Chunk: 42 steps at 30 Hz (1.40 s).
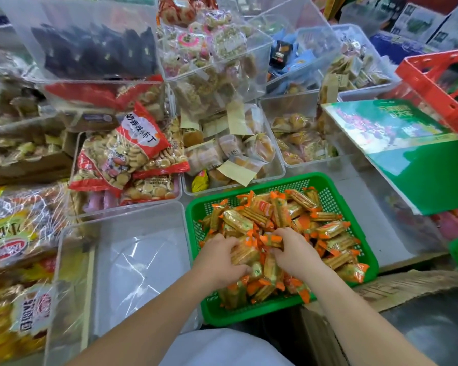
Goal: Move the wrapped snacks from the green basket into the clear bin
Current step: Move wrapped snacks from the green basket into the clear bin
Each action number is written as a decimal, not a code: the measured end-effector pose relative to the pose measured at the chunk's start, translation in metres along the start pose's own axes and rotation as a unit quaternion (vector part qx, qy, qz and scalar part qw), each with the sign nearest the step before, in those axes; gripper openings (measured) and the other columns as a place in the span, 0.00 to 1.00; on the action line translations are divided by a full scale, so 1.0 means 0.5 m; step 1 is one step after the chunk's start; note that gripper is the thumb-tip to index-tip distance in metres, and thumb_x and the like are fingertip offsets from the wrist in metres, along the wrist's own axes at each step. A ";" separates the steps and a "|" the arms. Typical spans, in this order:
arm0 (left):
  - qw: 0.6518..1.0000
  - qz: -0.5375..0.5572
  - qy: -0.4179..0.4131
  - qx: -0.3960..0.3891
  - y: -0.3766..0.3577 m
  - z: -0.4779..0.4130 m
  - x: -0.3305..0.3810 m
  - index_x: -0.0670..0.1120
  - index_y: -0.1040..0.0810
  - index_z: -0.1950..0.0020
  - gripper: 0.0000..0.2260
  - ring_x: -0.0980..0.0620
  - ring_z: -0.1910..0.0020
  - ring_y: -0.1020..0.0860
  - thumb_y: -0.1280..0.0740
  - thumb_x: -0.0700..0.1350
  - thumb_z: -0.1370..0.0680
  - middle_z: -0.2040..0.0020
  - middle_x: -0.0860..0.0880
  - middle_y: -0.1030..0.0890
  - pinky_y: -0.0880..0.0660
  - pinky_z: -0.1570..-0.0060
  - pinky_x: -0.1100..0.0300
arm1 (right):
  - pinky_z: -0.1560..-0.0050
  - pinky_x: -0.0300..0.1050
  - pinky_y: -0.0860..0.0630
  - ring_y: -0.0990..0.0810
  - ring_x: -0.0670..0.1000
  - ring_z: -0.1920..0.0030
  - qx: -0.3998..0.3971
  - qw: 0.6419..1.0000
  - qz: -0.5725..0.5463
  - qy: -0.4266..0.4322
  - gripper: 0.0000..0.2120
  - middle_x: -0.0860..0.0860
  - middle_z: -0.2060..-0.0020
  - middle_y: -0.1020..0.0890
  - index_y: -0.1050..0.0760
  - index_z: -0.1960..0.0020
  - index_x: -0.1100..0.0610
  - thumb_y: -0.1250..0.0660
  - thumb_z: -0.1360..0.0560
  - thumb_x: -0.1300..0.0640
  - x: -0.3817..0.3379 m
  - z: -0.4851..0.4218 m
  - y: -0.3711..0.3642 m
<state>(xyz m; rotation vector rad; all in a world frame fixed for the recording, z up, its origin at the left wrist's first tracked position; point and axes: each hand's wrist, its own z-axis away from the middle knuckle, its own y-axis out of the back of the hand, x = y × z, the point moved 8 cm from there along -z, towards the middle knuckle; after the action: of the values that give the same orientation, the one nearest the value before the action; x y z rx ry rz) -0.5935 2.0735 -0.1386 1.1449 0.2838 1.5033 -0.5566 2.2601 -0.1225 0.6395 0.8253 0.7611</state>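
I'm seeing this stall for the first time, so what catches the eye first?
The green basket at centre right, heaped with orange-and-gold wrapped snacks, stands out, with the left hand and right hand both gripping packets in the pile. Left of it sits the clear bin, with no snacks in it. Behind that lies a red bag of round biscuits.

The worktop is mostly hidden; brown corrugated cardboard (413, 286) at lower right touches the green plastic mesh basket (336, 196) at its near corner.
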 end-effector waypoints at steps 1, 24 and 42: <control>0.999 0.035 0.000 0.019 0.016 0.009 -0.001 0.54 0.25 0.29 0.32 0.51 0.42 0.25 0.24 0.65 0.30 0.44 0.54 0.28 0.23 0.40 0.52 | 0.63 0.43 0.24 0.19 0.49 0.54 0.021 0.999 -0.037 0.010 0.15 0.46 0.46 0.19 0.27 0.31 0.47 0.34 0.18 0.49 -0.011 0.012 0.014; 0.928 0.253 0.262 0.074 -0.045 0.206 -0.563 0.50 0.21 0.56 0.12 0.51 0.62 0.17 0.31 0.58 0.22 0.59 0.49 0.16 0.29 0.66 0.60 | 0.47 0.45 0.25 0.19 0.60 0.40 -0.125 0.983 -0.119 -0.068 0.19 0.58 0.40 0.17 0.28 0.31 0.59 0.32 0.21 0.58 -0.371 0.038 -0.451; 0.978 0.056 -0.195 0.040 0.064 0.077 -0.036 0.53 0.31 0.21 0.32 0.47 0.27 0.31 0.27 0.56 0.24 0.26 0.49 0.30 0.31 0.27 0.52 | 0.22 0.58 0.39 0.41 0.62 0.22 0.170 0.981 0.088 -0.021 0.35 0.56 0.23 0.33 0.33 0.22 0.43 0.27 0.26 0.54 -0.124 0.139 -0.026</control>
<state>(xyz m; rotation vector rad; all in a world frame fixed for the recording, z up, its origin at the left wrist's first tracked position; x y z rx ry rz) -0.5864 2.0326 -0.1052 1.5117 0.0107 1.3371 -0.5228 2.1890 -0.0705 1.0422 0.8757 0.7682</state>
